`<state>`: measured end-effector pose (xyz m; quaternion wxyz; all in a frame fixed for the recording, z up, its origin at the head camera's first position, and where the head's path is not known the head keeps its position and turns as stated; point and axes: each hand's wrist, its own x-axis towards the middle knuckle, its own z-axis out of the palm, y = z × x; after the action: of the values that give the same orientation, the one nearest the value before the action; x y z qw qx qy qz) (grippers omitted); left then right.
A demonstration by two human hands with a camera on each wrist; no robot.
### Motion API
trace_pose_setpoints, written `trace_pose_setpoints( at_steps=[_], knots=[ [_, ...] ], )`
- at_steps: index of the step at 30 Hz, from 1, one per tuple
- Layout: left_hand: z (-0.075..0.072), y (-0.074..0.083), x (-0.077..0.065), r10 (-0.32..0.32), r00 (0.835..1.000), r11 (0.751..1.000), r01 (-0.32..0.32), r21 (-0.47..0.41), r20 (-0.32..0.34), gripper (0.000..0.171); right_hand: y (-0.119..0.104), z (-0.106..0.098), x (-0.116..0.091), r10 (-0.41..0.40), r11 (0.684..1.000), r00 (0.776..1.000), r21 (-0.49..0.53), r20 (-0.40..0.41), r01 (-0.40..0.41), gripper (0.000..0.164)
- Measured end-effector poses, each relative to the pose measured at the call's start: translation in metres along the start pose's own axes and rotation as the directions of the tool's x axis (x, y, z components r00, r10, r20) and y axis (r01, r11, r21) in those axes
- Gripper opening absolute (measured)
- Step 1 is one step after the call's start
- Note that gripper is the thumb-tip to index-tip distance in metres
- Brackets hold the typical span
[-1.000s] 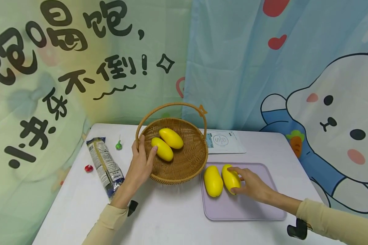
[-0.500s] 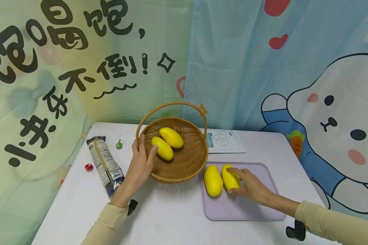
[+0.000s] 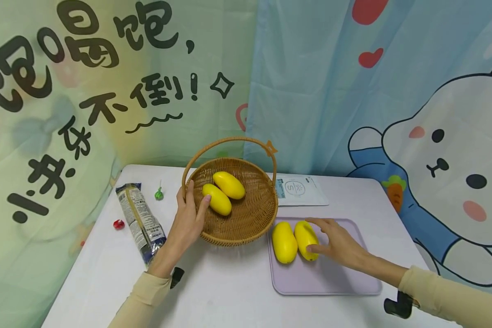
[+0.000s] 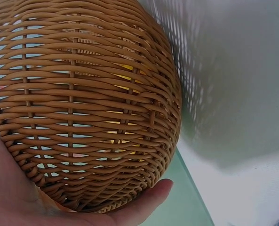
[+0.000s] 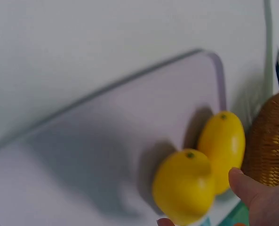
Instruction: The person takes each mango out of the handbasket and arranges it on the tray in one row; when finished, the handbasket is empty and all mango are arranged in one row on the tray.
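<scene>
My left hand (image 3: 186, 222) grips the left rim of a brown wicker basket (image 3: 250, 221) with its thumb over the inner side. Two yellow mangoes lie inside, an upper one (image 3: 229, 185) and a lower one (image 3: 217, 200). On a pale purple tray (image 3: 332, 284) rest two more, a left mango (image 3: 284, 243) and a right mango (image 3: 305, 239), side by side. My right hand (image 3: 341, 243) hovers at the right mango, thumb and fingers spread apart and not closed round it. In the right wrist view, both tray mangoes lie near the basket's side.
Left of the basket lies a long printed packet (image 3: 141, 221), with a green wrapped lollipop (image 3: 159, 194) and a small red item (image 3: 119, 225) nearby. Behind the tray is a white and blue flat packet (image 3: 301, 190). Printed curtains hang at the table's back.
The fingers of my right hand have come off the right mango and spread wider, drawing slightly back. That mango has shifted slightly left. My left hand and the basket stay put.
</scene>
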<state>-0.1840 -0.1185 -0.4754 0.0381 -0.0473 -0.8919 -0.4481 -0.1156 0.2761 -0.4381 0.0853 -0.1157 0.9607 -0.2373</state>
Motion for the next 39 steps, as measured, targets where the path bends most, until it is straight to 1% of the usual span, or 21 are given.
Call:
trace_pose_setpoints(
  at_steps=[5,8,12,15,18,20,23,26,30,31,34,39],
  knots=[
    [0.0,-0.001,0.0,-0.002,1.0,1.0,0.002,0.001,-0.001,0.084,-0.011,-0.018,0.01,-0.038,0.999,0.998,0.025,-0.042,0.039,0.073],
    [0.0,-0.001,0.0,-0.005,1.0,1.0,0.005,0.001,0.002,0.084,-0.019,-0.027,0.016,-0.074,0.996,0.996,0.041,-0.059,0.076,0.071],
    [0.0,0.0,0.001,-0.012,1.0,1.0,0.012,-0.002,0.001,0.084,-0.032,-0.036,0.029,-0.163,0.984,0.984,0.058,-0.077,0.168,0.069],
    [0.0,0.001,0.001,-0.011,1.0,1.0,0.011,-0.006,0.003,0.085,-0.046,-0.041,0.041,-0.214,0.972,0.975,0.083,-0.064,0.219,0.068],
    [0.0,0.002,0.002,-0.006,1.0,1.0,0.007,-0.011,0.007,0.086,-0.065,-0.044,0.054,-0.246,0.962,0.969,0.112,-0.033,0.248,0.068],
    [0.0,0.002,0.002,-0.008,1.0,1.0,0.008,-0.009,0.005,0.086,-0.078,-0.046,0.063,-0.277,0.953,0.961,0.126,-0.014,0.277,0.069],
    [0.0,0.001,0.001,-0.009,1.0,1.0,0.009,-0.005,0.001,0.086,-0.098,-0.048,0.078,-0.338,0.934,0.941,0.12,-0.002,0.336,0.068],
    [0.001,0.0,0.0,-0.009,1.0,1.0,0.009,0.002,0.004,0.086,-0.116,-0.05,0.093,-0.396,0.915,0.918,0.084,-0.002,0.395,0.067],
    [0.001,-0.001,-0.001,-0.013,1.0,1.0,0.013,0.007,0.005,0.085,-0.135,-0.052,0.111,-0.447,0.894,0.895,0.037,-0.004,0.447,0.066],
    [0.001,-0.001,-0.001,-0.015,1.0,1.0,0.015,0.009,0.004,0.085,-0.138,-0.052,0.115,-0.455,0.89,0.89,0.031,-0.001,0.455,0.066],
    [0.002,-0.002,-0.001,-0.014,1.0,1.0,0.014,0.012,0.0,0.084,-0.146,-0.05,0.126,-0.461,0.887,0.887,0.022,0.016,0.461,0.065],
    [0.002,-0.002,0.001,-0.007,1.0,1.0,0.007,0.014,-0.005,0.084,-0.152,-0.046,0.144,-0.475,0.88,0.879,-0.002,0.051,0.475,0.064]
  ],
)
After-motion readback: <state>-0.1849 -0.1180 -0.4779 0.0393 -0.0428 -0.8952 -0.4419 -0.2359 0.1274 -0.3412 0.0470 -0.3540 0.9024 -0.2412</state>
